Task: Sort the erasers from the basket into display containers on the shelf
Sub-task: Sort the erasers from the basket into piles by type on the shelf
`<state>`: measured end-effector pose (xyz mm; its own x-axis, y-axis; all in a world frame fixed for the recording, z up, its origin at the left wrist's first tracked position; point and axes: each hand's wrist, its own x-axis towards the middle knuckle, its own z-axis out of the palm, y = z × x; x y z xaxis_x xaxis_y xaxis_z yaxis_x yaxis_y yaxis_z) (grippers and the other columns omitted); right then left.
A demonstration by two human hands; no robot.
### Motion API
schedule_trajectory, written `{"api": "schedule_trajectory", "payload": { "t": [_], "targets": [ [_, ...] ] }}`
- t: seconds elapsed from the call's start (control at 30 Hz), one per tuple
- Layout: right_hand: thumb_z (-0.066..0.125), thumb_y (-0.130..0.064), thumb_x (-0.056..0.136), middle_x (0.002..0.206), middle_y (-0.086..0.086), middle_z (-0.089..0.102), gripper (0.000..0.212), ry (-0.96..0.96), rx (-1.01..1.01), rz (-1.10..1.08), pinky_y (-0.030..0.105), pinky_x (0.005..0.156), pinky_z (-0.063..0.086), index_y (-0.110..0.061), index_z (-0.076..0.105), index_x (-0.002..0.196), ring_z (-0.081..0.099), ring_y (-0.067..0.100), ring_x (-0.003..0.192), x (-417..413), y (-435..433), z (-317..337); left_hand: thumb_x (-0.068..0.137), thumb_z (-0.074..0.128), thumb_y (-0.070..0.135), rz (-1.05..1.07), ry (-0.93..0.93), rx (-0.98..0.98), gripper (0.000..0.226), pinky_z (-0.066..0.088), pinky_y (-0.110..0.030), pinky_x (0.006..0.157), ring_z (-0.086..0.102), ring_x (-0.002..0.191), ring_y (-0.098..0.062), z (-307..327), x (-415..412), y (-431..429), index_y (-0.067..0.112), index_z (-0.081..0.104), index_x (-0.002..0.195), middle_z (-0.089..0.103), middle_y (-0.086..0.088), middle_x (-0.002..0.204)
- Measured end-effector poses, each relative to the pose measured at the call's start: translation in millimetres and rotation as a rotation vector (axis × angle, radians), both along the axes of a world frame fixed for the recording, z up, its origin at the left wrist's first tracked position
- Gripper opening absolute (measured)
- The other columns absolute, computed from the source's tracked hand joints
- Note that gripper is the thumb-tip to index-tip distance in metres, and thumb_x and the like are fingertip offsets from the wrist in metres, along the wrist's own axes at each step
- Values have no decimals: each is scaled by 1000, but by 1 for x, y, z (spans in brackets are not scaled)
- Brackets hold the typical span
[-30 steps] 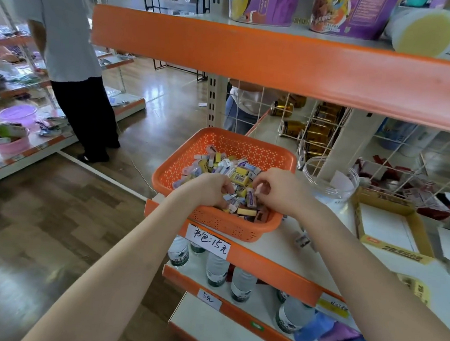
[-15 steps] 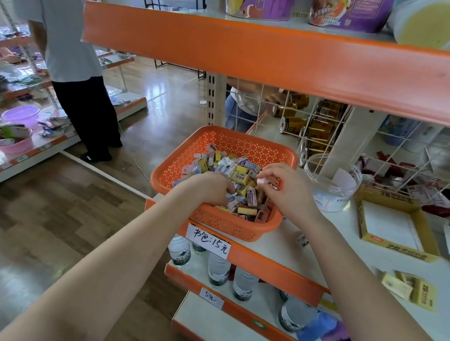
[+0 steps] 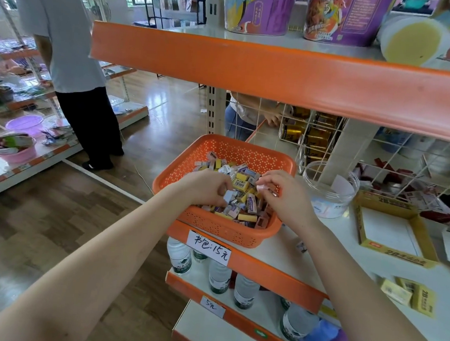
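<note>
Barely anything shifts: in the basket (image 3: 222, 229) at the front edge of the shelf (image 3: 280, 246), my left hand (image 3: 206, 187) pinches a pale eraser (image 3: 228, 196), my right hand (image 3: 286, 199) a pink eraser (image 3: 261, 186). I'd lift straight up, without snagging neighbours.

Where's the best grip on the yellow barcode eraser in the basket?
Likely pinch the yellow eraser across its two long edges, fingers coming from above: it lies flat atop the other erasers in the basket, barcode up, between the left hand and right hand.
</note>
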<state>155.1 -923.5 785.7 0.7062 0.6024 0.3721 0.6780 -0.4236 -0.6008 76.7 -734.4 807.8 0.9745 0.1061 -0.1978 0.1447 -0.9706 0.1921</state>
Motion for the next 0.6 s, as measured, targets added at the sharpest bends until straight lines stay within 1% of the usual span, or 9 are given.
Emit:
{"api": "schedule_trajectory", "payload": {
  "t": [0.07, 0.1, 0.17, 0.23, 0.27, 0.37, 0.43, 0.53, 0.6],
  "targets": [
    [63, -10, 86, 106, -4, 60, 14, -79, 37, -34, -4, 80, 29, -16, 70, 96, 48, 1, 94, -2, -1, -1, 84, 67, 37, 14, -80, -38, 41, 51, -32, 79, 56, 91, -11, 5, -5, 0, 24, 52, 120, 60, 11, 104],
    [64, -10, 85, 106, -2, 61, 13, -134, 58, -50, 0, 83, 34, -15, 71, 95, 49, 3, 94, -3, -2, -2, 84, 67, 38, 16, -121, -54, 41, 50, -30, 77, 55, 88, -11, 9, -7, -1, 24, 51, 119, 60, 10, 103],
    [68, -11, 83, 104, -2, 58, 11, -215, 120, -59, 15, 83, 44, -13, 71, 94, 53, 7, 92, -6, -9, -1, 83, 67, 38, 14, -186, -78, 40, 47, -28, 67, 53, 74, -9, 16, -10, -5, 25, 48, 116, 60, 8, 92],
    [71, -10, 81, 104, -4, 53, 13, -166, 223, -91, 13, 77, 48, -12, 71, 94, 55, 3, 83, -8, -24, 5, 83, 67, 36, 10, -234, -105, 39, 45, -28, 60, 48, 59, -6, 24, -13, -13, 25, 46, 114, 60, 9, 82],
    [71, -9, 80, 104, -3, 52, 14, -127, 261, -125, 10, 75, 48, -12, 70, 94, 56, 1, 79, -7, -33, 8, 83, 67, 35, 3, -260, -129, 38, 45, -28, 60, 47, 56, -4, 28, -13, -17, 25, 46, 113, 60, 12, 87],
    [68, -10, 82, 106, -1, 52, 13, -46, 228, -212, 2, 70, 44, -13, 70, 95, 57, 1, 78, 1, -66, 17, 83, 67, 39, -45, -341, -169, 42, 51, -32, 76, 55, 75, -5, 42, -13, -39, 26, 48, 118, 52, 15, 104],
    [65, -11, 85, 102, -4, 56, 12, 9, 200, -223, 0, 69, 42, -16, 69, 95, 57, 1, 81, 4, -87, 21, 83, 66, 42, -99, -366, -178, 46, 51, -33, 85, 55, 87, -6, 48, -8, -57, 26, 50, 123, 58, 11, 111],
    [63, -10, 86, 90, -9, 61, 14, 79, 164, -235, -1, 65, 40, -20, 66, 95, 57, -3, 80, 3, -113, 18, 84, 64, 43, -215, -325, -165, 43, 50, -26, 80, 57, 92, -4, 52, 3, -88, 30, 53, 124, 62, 11, 117],
    [64, -10, 85, 89, -12, 61, 16, 116, 125, -229, -1, 66, 41, -21, 66, 97, 58, -2, 80, 1, -125, 9, 86, 62, 42, -328, -290, 3, 42, 44, -24, 79, 59, 97, -7, 50, 12, -110, 29, 54, 125, 63, 11, 115]
  ]
}}
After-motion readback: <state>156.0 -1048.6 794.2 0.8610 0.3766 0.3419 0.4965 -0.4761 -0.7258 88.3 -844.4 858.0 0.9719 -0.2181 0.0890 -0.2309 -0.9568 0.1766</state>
